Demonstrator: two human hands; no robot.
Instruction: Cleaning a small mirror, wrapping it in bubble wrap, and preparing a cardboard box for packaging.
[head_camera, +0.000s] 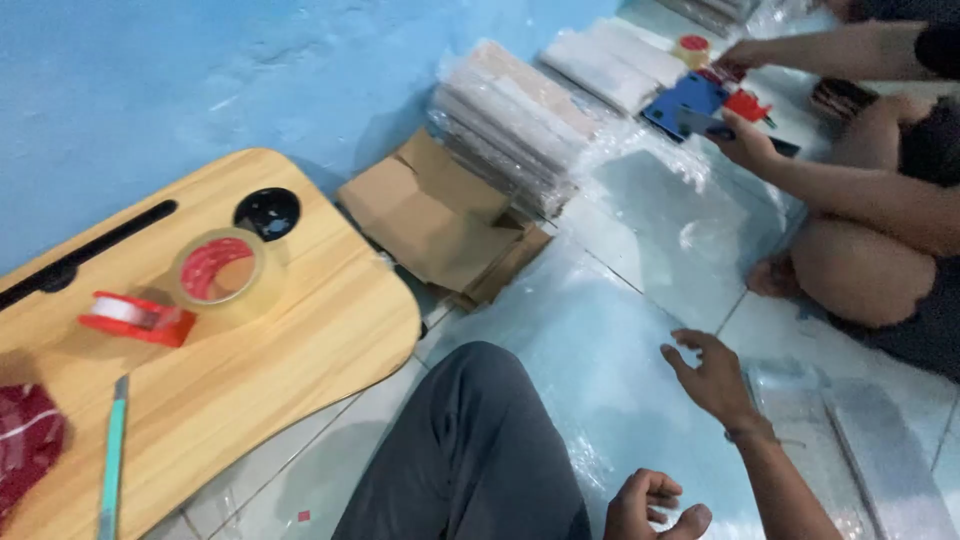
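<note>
Your right hand reaches with fingers spread wide, empty, over the clear plastic sheet lying on the floor beside your knee; your left hand hovers loosely curled, empty; gripping the sheet's edge seems next.

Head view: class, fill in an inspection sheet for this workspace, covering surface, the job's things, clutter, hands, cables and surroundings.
Surface: tiled floor, largely covered on the right side.
Job's things: clear plastic wrap spread over the floor under the hands.
Clutter: wooden lap table carrying a clear tape roll, a red tape dispenser and a teal-handled cutter; flat cardboard; wrapped stacks.
Grippers: right hand open, fingers spread over the wrap; left hand loosely curled, empty.
Cables: nothing seen.
Surroundings: blue wall; another person's hand by a blue piece.
</note>
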